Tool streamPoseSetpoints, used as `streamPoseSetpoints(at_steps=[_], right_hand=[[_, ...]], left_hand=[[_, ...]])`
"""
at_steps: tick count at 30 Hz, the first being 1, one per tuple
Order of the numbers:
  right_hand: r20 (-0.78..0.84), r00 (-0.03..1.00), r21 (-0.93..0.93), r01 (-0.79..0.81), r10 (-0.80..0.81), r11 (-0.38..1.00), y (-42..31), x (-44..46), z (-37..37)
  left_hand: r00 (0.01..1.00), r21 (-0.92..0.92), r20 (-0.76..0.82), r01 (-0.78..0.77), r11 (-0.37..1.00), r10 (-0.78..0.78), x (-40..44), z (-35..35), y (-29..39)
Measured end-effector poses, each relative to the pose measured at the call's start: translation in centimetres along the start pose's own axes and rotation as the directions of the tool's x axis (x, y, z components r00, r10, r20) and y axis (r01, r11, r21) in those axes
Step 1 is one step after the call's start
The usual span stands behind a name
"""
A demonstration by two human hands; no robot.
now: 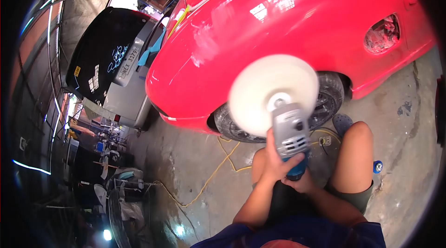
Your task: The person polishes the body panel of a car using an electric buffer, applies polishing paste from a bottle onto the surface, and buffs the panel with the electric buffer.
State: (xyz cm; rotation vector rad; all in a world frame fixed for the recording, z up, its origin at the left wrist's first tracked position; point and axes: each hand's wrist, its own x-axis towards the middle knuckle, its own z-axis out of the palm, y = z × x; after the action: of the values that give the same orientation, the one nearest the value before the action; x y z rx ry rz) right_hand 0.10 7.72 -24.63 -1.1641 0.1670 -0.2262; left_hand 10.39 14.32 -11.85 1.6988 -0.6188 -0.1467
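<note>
Gripping a grey-and-blue rotary polisher (291, 129) with both hands, a seated or crouching person faces the side of a red car (320, 20). The left hand (278, 166) wraps the tool's body near its vents; the right hand (302, 183) grasps the blue rear end, just behind the left, its fingers partly hidden. Spacing the two grips along the tool probably shares its weight and resists twisting. Directly ahead of the hands, the polisher's broad white pad (258, 88) is tipped up with its face toward the bodywork, likely to lie flat along the curved panel. Its blurred rim suggests spinning; whether it touches the paint cannot be told. The pad partly covers a wheel (329, 101). Bare knees (360, 143) spread to either side of the hands, seemingly to leave room for the tool and brace the low posture. Beyond the right hand, between the knees and wheel, a socket block (326, 141) lies on the concrete floor (186, 173), perhaps kept near to supply power. A yellow cord (204, 187) trails left of the hands. Farther ahead and left stands another car (127, 97), its rear showing.
</note>
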Motion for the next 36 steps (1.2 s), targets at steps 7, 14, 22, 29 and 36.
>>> streamPoseSetpoints(at_steps=[7,14,22,29,36], right_hand=[[0.234,0.966,-0.580,0.049,0.109,0.813,3.0,4.9,2.5],[0.307,0.947,-0.670,0.147,0.091,0.728,3.6,7.4,4.1],[0.151,0.984,-0.501,-0.004,0.092,0.866,5.9,5.8,-2.2],[0.060,0.997,0.082,0.038,-0.043,0.996,7.8,5.0,-5.6],[0.119,0.992,0.014,0.042,-0.043,0.999,9.2,5.7,-6.0]], left_hand=[[0.954,-0.503,-0.265,-0.009,0.864,-0.144,-5.2,-11.0,-9.3],[0.938,-0.506,-0.335,-0.100,0.857,-0.088,-5.0,-13.4,-10.6],[0.998,-0.519,-0.064,-0.021,0.854,-0.015,-1.6,-5.4,-8.9],[0.977,0.172,0.213,-0.069,0.983,0.031,4.5,6.1,-4.2],[0.991,0.254,0.102,-0.112,0.961,0.088,2.9,4.7,-6.4]])
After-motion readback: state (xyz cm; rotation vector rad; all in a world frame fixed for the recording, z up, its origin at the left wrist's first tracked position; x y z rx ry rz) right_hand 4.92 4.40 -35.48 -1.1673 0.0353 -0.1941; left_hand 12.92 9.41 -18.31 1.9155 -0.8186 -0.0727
